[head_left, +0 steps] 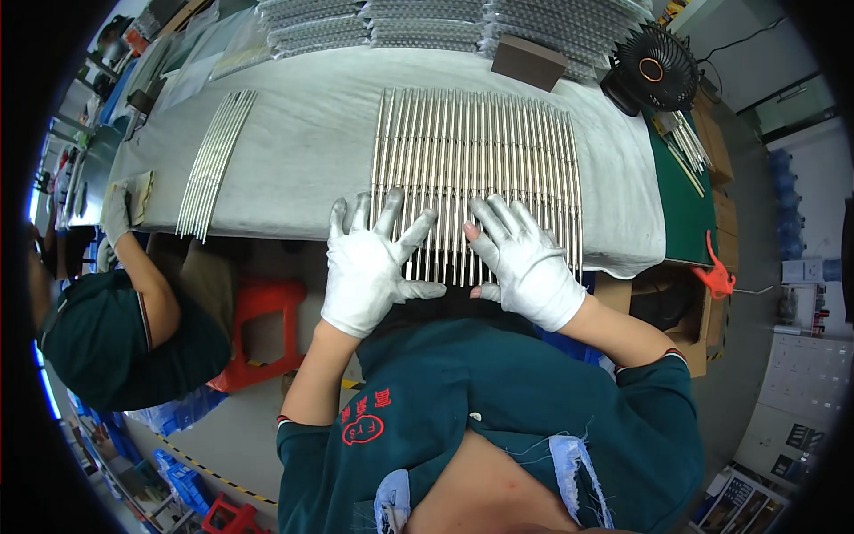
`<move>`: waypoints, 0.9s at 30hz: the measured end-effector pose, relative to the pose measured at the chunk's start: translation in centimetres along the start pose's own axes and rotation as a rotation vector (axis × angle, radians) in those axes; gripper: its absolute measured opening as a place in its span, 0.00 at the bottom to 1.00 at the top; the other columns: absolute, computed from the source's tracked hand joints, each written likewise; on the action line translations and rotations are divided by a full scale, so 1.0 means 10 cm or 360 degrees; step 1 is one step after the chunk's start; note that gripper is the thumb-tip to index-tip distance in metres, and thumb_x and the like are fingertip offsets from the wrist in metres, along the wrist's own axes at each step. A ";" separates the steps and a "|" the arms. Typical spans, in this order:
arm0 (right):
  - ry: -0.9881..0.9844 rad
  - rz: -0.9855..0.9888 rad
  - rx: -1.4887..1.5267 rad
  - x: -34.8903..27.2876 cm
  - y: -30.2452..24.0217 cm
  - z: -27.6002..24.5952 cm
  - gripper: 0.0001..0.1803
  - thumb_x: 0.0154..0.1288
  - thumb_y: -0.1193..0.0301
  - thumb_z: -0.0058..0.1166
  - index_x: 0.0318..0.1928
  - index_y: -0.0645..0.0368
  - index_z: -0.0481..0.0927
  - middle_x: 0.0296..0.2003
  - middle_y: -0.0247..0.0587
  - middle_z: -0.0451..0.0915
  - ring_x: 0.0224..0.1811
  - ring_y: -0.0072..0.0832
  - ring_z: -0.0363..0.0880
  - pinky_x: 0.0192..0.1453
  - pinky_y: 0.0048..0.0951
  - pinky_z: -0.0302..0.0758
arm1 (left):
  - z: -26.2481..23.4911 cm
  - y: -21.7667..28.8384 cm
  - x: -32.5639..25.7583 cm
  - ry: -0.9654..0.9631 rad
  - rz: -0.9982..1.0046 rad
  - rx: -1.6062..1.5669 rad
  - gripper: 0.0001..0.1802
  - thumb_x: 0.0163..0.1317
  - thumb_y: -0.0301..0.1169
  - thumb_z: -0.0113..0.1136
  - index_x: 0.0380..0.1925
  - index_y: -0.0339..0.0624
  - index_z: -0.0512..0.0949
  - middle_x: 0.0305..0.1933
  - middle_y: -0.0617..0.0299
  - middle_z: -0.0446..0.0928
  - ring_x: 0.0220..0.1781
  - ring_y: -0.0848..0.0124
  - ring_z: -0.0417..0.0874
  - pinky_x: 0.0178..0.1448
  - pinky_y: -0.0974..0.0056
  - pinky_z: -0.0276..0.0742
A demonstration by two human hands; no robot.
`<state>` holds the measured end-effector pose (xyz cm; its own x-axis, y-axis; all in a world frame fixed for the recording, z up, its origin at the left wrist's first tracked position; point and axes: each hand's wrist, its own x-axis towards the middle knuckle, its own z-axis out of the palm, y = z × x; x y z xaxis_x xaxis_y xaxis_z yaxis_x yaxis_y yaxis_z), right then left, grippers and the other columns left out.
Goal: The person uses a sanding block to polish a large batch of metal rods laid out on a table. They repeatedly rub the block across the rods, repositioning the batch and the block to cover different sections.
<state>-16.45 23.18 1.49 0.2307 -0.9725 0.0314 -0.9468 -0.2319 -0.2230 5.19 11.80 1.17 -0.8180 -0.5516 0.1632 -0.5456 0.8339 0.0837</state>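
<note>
A wide row of slim, shiny metal rods (471,142) lies side by side on the pale cloth of the table, their near ends reaching past its front edge. My left hand (369,262), in a white glove with greyed fingertips, rests with spread fingers on the near left part of the row. On the near right part lies my right hand (529,258), gloved the same way, fingers apart; two of its bare fingertips poke out of the glove. Both palms face down, and neither hand grips a rod.
A smaller group of rods (216,165) lies to the left, near a co-worker's gloved hand (116,214). Bubble-wrapped stacks (418,27) line the back, beside a brown block (529,62) and a black fan (656,69). A red air gun (714,271) hangs at the right edge.
</note>
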 end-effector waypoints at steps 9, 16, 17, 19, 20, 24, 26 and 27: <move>-0.0064 0.0114 -0.0001 -0.56 0.25 -0.28 0.55 0.40 0.43 0.72 0.66 0.58 0.67 0.71 0.57 0.60 0.75 0.54 0.56 0.78 0.58 0.50 | -0.05 -0.02 -0.10 -0.0041 0.0020 -0.0128 0.55 0.41 0.65 0.68 0.72 0.61 0.64 0.70 0.40 0.67 0.68 0.36 0.68 0.74 0.33 0.52; 0.0039 0.0189 -0.0062 -0.62 0.39 -0.14 0.55 0.39 0.43 0.72 0.67 0.56 0.69 0.71 0.55 0.62 0.75 0.53 0.57 0.78 0.57 0.52 | 0.03 -0.11 -0.09 0.0019 0.0067 -0.0043 0.53 0.42 0.67 0.66 0.70 0.60 0.67 0.68 0.42 0.69 0.68 0.38 0.68 0.73 0.34 0.53; 0.0031 0.0173 -0.0071 -0.62 0.42 -0.13 0.55 0.40 0.43 0.72 0.67 0.56 0.68 0.71 0.55 0.62 0.75 0.53 0.57 0.78 0.57 0.52 | 0.04 -0.12 -0.10 0.0017 0.0067 -0.0050 0.53 0.41 0.67 0.66 0.70 0.60 0.67 0.68 0.42 0.69 0.68 0.38 0.68 0.73 0.34 0.53; 0.0018 0.0142 -0.0090 -0.62 0.46 -0.12 0.55 0.40 0.42 0.71 0.67 0.56 0.68 0.71 0.55 0.61 0.75 0.52 0.57 0.78 0.57 0.52 | 0.05 -0.12 -0.10 0.0016 0.0070 -0.0063 0.53 0.41 0.67 0.66 0.70 0.60 0.67 0.68 0.42 0.69 0.68 0.38 0.68 0.73 0.34 0.54; 0.0007 0.0140 -0.0058 -0.61 0.45 -0.13 0.55 0.40 0.42 0.71 0.67 0.57 0.68 0.71 0.55 0.61 0.75 0.52 0.56 0.78 0.57 0.52 | 0.03 -0.11 -0.09 0.0002 0.0065 -0.0060 0.54 0.41 0.67 0.66 0.70 0.61 0.67 0.68 0.42 0.69 0.68 0.38 0.68 0.73 0.34 0.54; -0.0056 0.0081 0.0067 -0.46 0.20 -0.18 0.56 0.40 0.41 0.71 0.68 0.57 0.66 0.72 0.55 0.59 0.75 0.53 0.56 0.78 0.56 0.51 | -0.04 -0.01 -0.04 -0.0025 0.0012 -0.0071 0.55 0.39 0.67 0.66 0.70 0.61 0.66 0.69 0.42 0.68 0.68 0.37 0.68 0.74 0.35 0.54; -0.0044 0.0026 0.0076 -0.34 0.14 -0.15 0.54 0.43 0.43 0.71 0.69 0.55 0.66 0.72 0.55 0.60 0.75 0.53 0.56 0.78 0.56 0.52 | -0.04 -0.01 -0.03 -0.0028 -0.0026 -0.0066 0.55 0.38 0.67 0.67 0.70 0.62 0.66 0.70 0.43 0.67 0.68 0.36 0.67 0.74 0.35 0.55; -0.0035 0.0029 0.0034 -0.31 0.16 -0.13 0.53 0.45 0.44 0.71 0.69 0.55 0.66 0.72 0.55 0.60 0.75 0.53 0.56 0.78 0.56 0.52 | -0.03 -0.02 -0.04 -0.0021 -0.0016 -0.0076 0.55 0.38 0.67 0.66 0.70 0.63 0.66 0.70 0.43 0.67 0.68 0.36 0.67 0.73 0.35 0.55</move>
<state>-18.95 25.82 2.26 0.2188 -0.9757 0.0059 -0.9460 -0.2136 -0.2439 5.73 11.86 1.34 -0.8150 -0.5599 0.1494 -0.5448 0.8282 0.1319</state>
